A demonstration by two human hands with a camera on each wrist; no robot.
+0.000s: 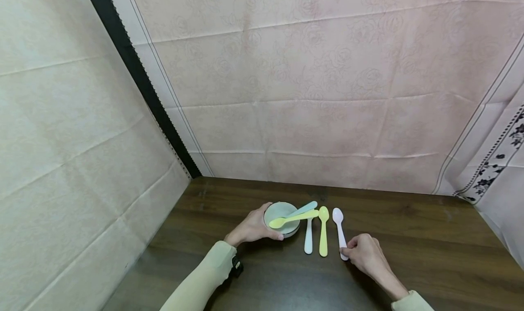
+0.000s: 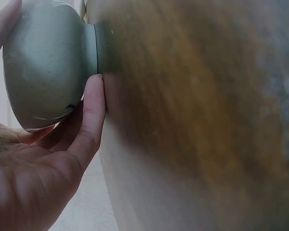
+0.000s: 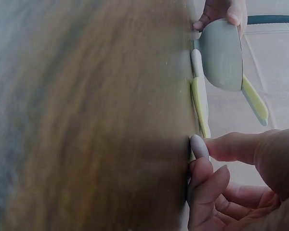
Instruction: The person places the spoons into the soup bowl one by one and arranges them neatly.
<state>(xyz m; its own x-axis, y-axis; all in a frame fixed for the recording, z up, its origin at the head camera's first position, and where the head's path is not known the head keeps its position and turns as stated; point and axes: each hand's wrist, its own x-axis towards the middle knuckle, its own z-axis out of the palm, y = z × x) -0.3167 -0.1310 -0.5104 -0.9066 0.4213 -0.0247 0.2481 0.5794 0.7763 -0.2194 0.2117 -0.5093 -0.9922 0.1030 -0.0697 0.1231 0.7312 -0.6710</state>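
Note:
My left hand [image 1: 258, 223] grips a pale green bowl [image 1: 278, 209], fingers and thumb around its side; in the left wrist view the bowl [image 2: 45, 62] stands on its foot, one fingertip low beside the tabletop. A yellow-green spoon [image 1: 292, 218] and a light blue spoon [image 1: 307, 207] lie in the bowl, handles sticking out over the rim to the right. My right hand [image 1: 366, 253] pinches the handle end of a pale lavender spoon [image 1: 338, 220] on the table. In the right wrist view that handle end [image 3: 199, 147] sits between thumb and finger.
Between bowl and lavender spoon, a pale blue spoon [image 1: 309, 240] and a second yellow-green spoon [image 1: 323, 233] lie side by side on the dark wooden table [image 1: 430, 238]. A pinkish cloth [image 1: 319, 83] hangs behind the table, and a cream cloth [image 1: 73, 156] hangs at the left.

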